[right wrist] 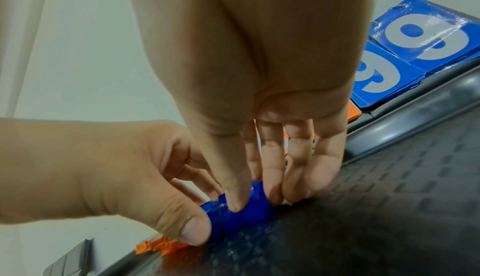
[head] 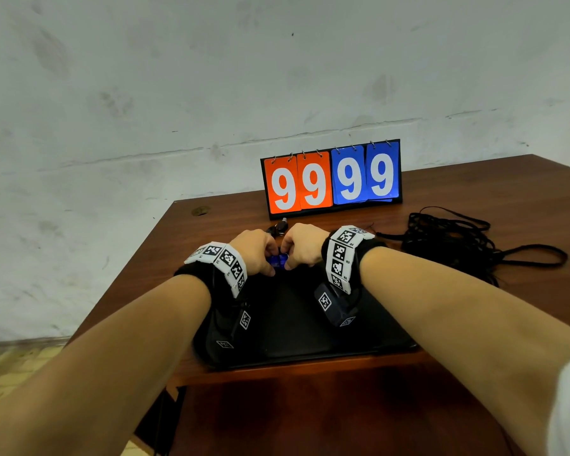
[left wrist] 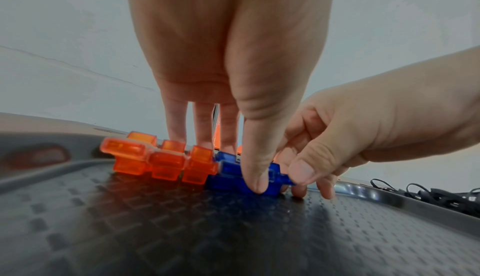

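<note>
Joining translucent plastic links into a chain on a black textured mat (left wrist: 182,229) laid on the tabletop (head: 474,192).

Left hand (head: 254,255): thumb on the near face of the blue link (left wrist: 226,175), fingers (left wrist: 175,120) down behind it, pinching.

Right hand (head: 305,245): thumb and forefinger nipped on the blue link's free end.

Blue link sits on the mat, butted against the end of a row of orange links (left wrist: 161,161). Cannot tell whether it is fully seated.

Step in hand, as I read it: pressing blue onto orange. The next move wants a steady left brace and a straight push from the right along the row, no twist.

Flip scoreboard (head: 331,177) reading 9999 stands behind. Black cord (head: 451,238) lies to the right.
</note>
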The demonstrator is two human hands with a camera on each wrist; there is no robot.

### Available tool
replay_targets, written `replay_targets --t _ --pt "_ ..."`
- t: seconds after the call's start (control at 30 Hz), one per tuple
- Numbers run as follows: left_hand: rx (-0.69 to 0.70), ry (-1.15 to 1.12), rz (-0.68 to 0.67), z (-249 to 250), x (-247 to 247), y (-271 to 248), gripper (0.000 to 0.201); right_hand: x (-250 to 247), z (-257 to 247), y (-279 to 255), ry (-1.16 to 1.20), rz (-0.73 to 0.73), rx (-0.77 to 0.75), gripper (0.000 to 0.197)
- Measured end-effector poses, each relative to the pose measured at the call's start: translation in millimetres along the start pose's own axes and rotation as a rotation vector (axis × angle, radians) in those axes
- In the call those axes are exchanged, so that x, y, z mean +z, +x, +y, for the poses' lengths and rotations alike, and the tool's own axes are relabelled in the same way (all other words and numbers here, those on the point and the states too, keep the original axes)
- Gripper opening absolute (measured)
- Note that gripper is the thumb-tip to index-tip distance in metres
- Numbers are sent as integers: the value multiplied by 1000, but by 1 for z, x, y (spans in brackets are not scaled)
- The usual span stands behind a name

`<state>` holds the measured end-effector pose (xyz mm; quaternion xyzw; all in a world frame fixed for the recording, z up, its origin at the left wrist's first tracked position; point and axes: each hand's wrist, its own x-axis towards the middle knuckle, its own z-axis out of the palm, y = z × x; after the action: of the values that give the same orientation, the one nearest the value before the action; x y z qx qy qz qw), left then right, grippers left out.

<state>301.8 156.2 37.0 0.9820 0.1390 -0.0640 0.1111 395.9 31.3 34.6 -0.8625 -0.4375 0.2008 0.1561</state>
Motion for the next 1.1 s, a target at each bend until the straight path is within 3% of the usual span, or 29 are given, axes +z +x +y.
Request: replay_targets --t 0.6,0.93,1.1 --pt "-9 19 20 1 -3 -7 47 -3 -9 -9 50 -32 15 42" --pt "-146 -180 160 0 -28 9 14 -34 8 -11 290 186 87 41" --pt "-199 -184 152 -1 -26 35 17 -43 25 -5 244 212 40 43"
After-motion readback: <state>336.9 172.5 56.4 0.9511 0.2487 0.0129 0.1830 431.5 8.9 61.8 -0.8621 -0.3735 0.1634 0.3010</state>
